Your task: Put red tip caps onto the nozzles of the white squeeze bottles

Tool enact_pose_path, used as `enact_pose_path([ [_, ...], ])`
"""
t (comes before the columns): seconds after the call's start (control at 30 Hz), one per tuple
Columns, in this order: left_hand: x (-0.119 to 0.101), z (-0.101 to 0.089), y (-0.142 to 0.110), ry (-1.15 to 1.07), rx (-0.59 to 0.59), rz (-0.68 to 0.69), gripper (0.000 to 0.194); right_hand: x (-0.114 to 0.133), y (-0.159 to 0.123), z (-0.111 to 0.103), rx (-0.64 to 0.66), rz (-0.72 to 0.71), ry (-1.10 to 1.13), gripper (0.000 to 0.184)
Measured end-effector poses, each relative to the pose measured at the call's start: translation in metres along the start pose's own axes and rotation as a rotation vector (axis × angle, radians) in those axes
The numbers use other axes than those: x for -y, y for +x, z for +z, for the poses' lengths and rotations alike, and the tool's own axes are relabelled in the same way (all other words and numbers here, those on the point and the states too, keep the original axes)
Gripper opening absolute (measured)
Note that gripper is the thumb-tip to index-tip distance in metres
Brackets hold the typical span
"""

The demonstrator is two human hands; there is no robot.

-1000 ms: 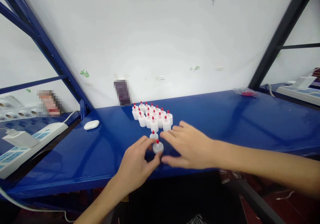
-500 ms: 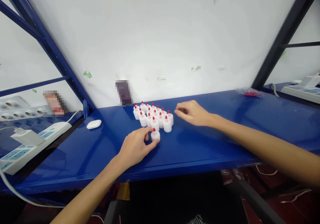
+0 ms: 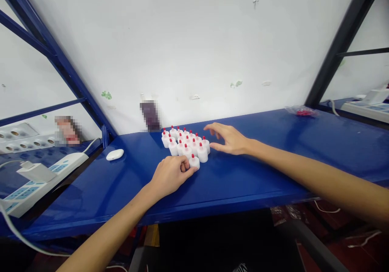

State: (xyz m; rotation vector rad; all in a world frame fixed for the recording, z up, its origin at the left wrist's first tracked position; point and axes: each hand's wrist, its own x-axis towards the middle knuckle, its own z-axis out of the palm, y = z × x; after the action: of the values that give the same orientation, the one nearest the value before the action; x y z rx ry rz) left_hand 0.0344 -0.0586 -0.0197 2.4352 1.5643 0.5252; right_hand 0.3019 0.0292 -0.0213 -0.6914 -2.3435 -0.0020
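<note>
My left hand (image 3: 170,174) is closed at the near edge of a group of small bottles. Its thumb and curled fingers are against a white dropper bottle (image 3: 194,163) with a red tip, which stands upright on the blue table (image 3: 231,183). Just beyond it, several matching white bottles (image 3: 202,154) stand close together, each with a red tip. To the right of the group, my right hand (image 3: 228,139) is open, thumb and fingers apart, with nothing in them. Its fingertips are close to the rightmost bottles.
On the left lie a white earphone case (image 3: 114,155) and a white power strip (image 3: 48,180) with a plugged-in adapter. A dark phone-like object (image 3: 150,115), blurred out, leans on the wall. Toward the back right is a clear bag (image 3: 300,111) with red pieces.
My left hand has moved the single bottle right and closer to the group, its fingers curling more. My right hand has shifted slightly left toward the bottles and its fingers have spread.
</note>
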Motion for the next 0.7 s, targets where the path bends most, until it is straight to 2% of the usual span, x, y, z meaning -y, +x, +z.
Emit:
enact_pose_path([
  [0.1, -0.003, 0.002, 0.007, 0.04, 0.006, 0.02, 0.038, 0.012, 0.002, 0.007, 0.132, 0.144, 0.136, 0.08],
  [0.2, -0.004, 0.003, 0.009, 0.077, 0.0, 0.035, 0.038, 0.017, 0.004, 0.015, 0.217, 0.172, 0.213, 0.091],
  [0.4, 0.0, 0.003, 0.016, 0.121, 0.002, 0.05, 0.035, 0.013, 0.008, 0.024, 0.24, 0.136, 0.204, 0.091],
  [0.5, 0.006, 0.001, 0.023, 0.135, 0.0, 0.059, 0.034, 0.008, 0.012, 0.027, 0.209, 0.123, 0.219, 0.09],
  [0.7, 0.02, 0.0, 0.044, 0.16, -0.01, 0.11, 0.036, -0.003, 0.027, 0.034, 0.164, 0.18, 0.243, 0.086],
])
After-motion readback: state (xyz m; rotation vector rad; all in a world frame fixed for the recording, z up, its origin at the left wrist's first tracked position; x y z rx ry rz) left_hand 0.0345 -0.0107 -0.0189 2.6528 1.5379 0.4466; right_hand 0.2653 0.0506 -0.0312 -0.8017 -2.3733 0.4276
